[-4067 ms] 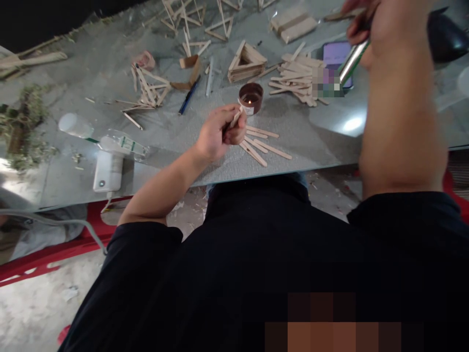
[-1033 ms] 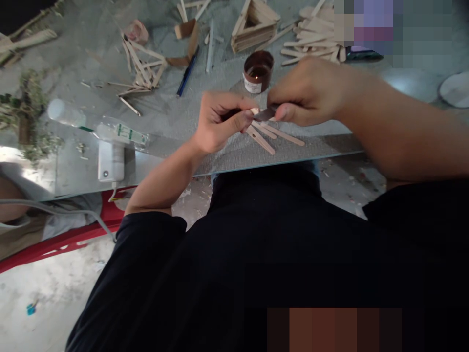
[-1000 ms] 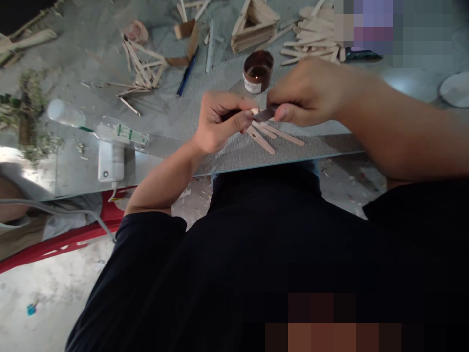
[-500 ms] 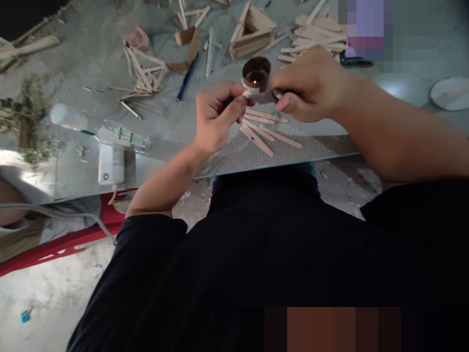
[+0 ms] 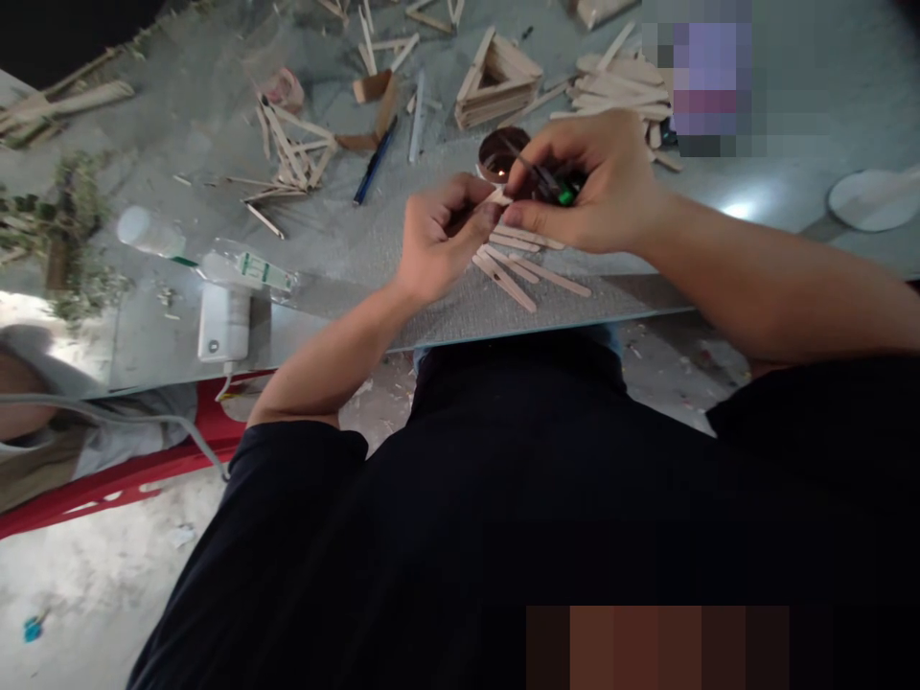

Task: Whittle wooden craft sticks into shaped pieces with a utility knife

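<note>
My left hand (image 5: 449, 235) is closed, pinching the end of a small pale wooden craft stick (image 5: 501, 195). My right hand (image 5: 608, 182) is wrapped around a knife (image 5: 552, 184) with a dark handle and a green spot; its thin blade points up and to the left. The right thumb and fingertips come close to the stick; whether they grip it is unclear. Just beyond the fingers stands a brown cup (image 5: 495, 149) with a small flame inside. Several loose craft sticks (image 5: 567, 280) lie on the table below my hands.
A triangular stack of sticks (image 5: 495, 110) and a stick pile (image 5: 622, 86) stand behind. To the left are a blue pen (image 5: 375, 163), joined sticks (image 5: 291, 158), a clear bottle (image 5: 148, 233) and a white power bank (image 5: 222, 324). A white disc (image 5: 866, 199) lies right. The table edge (image 5: 517, 333) is near my body.
The knife blade has swung from lying across at the stick to pointing up and left. My right hand has moved left, its fingertips now beside the stick. The view has shifted slightly.
</note>
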